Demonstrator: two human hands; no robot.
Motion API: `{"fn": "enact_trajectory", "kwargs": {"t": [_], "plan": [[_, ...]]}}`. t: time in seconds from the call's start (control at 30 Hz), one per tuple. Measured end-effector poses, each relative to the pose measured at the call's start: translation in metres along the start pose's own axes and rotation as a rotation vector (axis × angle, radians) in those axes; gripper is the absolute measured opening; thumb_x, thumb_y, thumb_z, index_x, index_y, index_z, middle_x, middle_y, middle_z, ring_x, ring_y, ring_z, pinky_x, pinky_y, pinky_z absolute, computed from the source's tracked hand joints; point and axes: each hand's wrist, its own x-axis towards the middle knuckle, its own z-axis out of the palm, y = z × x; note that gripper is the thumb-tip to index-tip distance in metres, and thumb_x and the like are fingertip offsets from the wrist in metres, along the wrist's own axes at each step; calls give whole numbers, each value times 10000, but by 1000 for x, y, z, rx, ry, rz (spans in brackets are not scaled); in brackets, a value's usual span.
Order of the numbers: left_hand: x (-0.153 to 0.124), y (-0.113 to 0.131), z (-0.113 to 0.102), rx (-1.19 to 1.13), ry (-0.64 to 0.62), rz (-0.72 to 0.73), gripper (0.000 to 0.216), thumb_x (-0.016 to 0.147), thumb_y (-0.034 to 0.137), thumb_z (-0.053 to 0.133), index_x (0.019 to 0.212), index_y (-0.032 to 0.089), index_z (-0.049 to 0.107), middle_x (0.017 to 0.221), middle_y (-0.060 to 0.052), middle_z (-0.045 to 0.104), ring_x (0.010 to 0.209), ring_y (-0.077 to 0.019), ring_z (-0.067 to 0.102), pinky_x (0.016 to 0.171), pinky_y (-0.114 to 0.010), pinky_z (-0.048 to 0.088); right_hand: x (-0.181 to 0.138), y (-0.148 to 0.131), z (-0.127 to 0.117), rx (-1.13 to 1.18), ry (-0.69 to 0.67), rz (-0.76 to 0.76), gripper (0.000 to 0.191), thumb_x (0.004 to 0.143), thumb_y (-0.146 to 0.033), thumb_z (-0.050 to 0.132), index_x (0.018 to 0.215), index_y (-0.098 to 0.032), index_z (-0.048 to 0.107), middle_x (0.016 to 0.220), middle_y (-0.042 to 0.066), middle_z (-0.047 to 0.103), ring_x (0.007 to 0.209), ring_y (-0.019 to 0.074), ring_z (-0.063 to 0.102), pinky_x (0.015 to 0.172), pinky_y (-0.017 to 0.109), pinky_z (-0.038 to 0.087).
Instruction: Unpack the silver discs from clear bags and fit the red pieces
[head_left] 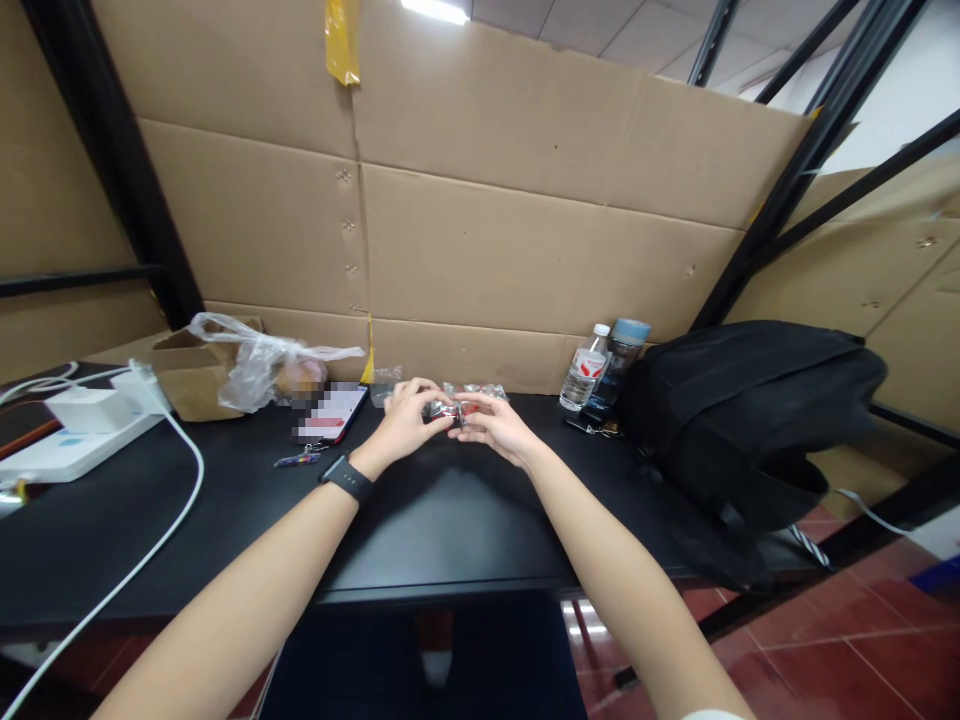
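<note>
My left hand [407,418], with a dark watch on its wrist, and my right hand [496,426] meet above the black tabletop. Between their fingertips they pinch a small shiny red-and-dark object [452,413]; its kind is too small to make out. Both hands are closed, thumbs and fingers pressing on it from either side. Just behind the hands lies crinkled clear plastic wrapping [480,391], partly covered by the fingers. Another clear plastic piece [386,376] is beside my left hand.
To the left are a phone [341,408], a knotted clear bag [259,365], a cardboard box [195,380] and a power strip [82,440] with a trailing white cable. Rightward stand a water bottle [584,372], a blue-lidded bottle [626,345] and a black backpack [742,410]. Cardboard walls the back.
</note>
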Motion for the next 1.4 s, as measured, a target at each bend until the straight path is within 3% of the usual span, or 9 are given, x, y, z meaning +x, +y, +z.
{"fn": "enact_trajectory", "kwargs": {"t": [0.17,0.27,0.37,0.5,0.73,0.97,1.1,1.2,1.4], "plan": [[3,-38,-20,229,-61,-159,741,765,363,732,1445,284,448,1459,-121,507,1340,-360,442,1042,-489,382,-2,-6,0,-13,1,-69,561,765,-206,811,1295,-223,628,1101,70,703,885,205,766,880,337,619],[0,-59,-17,291,-196,-201,768,806,337,677,1502,230,370,1453,-162,536,1317,-348,505,1039,-463,393,-4,-10,-1,-68,20,-79,592,740,-255,852,1288,-209,632,1106,91,699,844,198,765,820,319,631],[0,-68,-12,315,-242,-178,609,798,282,658,1389,222,521,1228,-129,697,1156,-323,634,957,-411,442,-6,-14,-5,-128,47,-71,599,740,-283,847,1292,-209,628,1087,97,703,838,198,757,781,320,633],[1,-55,-10,257,-320,-66,252,764,246,654,1010,256,707,910,-27,763,920,-256,705,824,-330,466,-8,-21,-13,-319,124,-97,579,701,-274,845,1250,-228,663,1136,85,686,771,151,713,681,270,609],[-11,8,-2,103,-424,259,187,830,168,564,877,257,721,841,-16,736,785,-190,678,759,-283,474,-12,-29,-38,-809,75,-138,473,693,-230,779,1157,-178,707,1045,53,697,637,95,618,607,224,482],[-26,36,10,57,-542,402,283,901,308,607,1164,308,713,1183,-43,705,1000,-226,688,905,-320,490,-32,-54,-48,-1246,-74,25,446,616,-269,816,1050,-202,739,825,-13,704,666,127,599,646,228,444],[-30,29,17,22,-575,377,401,925,369,589,1323,338,623,1386,-41,619,1187,-240,634,989,-337,459,-38,-61,-46,-1295,-161,152,328,588,-324,848,869,-195,739,810,0,733,706,159,648,664,238,453],[-33,28,22,24,-600,370,423,951,369,550,1372,348,581,1466,-52,560,1316,-257,546,1066,-386,409,-39,-61,-41,-1290,-187,236,373,577,-364,866,888,-206,734,800,1,751,684,169,671,645,244,463],[-36,32,26,61,-638,314,464,943,341,553,1397,436,551,1552,-39,460,1390,-328,446,1105,-520,359,-33,-52,-30,-1358,-123,209,300,545,-337,899,718,-201,696,687,6,717,625,177,651,576,249,445]]}}
